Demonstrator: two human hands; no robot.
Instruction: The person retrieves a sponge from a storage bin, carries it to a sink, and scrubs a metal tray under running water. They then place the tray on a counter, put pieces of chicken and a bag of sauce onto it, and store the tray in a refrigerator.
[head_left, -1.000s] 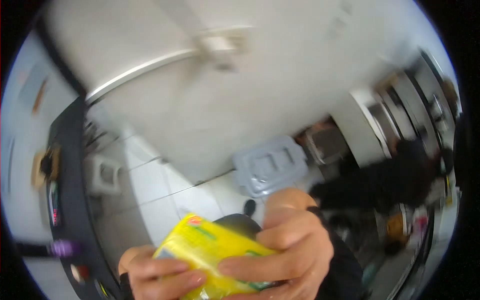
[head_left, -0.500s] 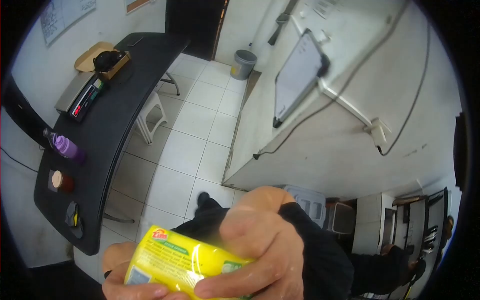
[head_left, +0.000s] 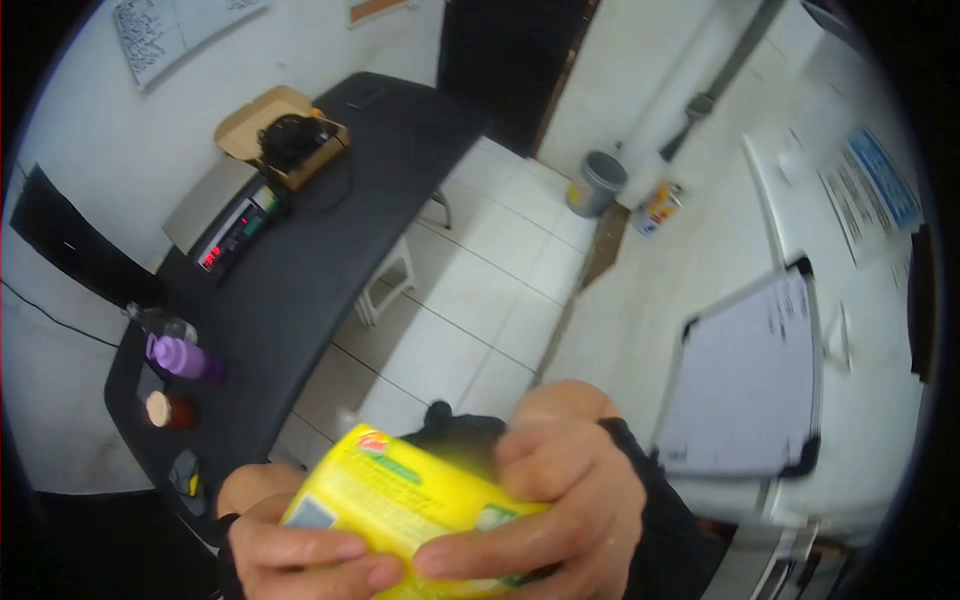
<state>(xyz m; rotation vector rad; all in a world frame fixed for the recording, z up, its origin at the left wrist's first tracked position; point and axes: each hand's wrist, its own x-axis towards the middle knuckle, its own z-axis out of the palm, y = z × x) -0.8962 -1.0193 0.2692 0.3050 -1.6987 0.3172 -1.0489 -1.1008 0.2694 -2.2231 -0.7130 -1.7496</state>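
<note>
Both of my hands hold a yellow scrub sponge packet [head_left: 405, 490] low in the head view. It is glossy wrap with a red logo and green label, printed side toward me, slightly blurred. My left hand [head_left: 290, 550] grips its lower left part, fingers across the front. My right hand [head_left: 570, 500] closes on the right end, one finger lying along the front and the thumb side near the upper edge. The packet's bottom edge is partly hidden by fingers.
A black table [head_left: 290, 310] on the left carries a weighing scale [head_left: 225, 235], an opened cardboard box [head_left: 320, 165], a purple bottle [head_left: 185, 358] and a lidded brown jar [head_left: 170, 410]. A whiteboard [head_left: 745, 380] is at right. Beyond the tiled floor [head_left: 480, 270] stands a grey bin [head_left: 597, 185].
My view has turned, so the table and bin appear farther right and the whiteboard looks larger. Both hands still grip the packet, which sits slightly farther right in view.
</note>
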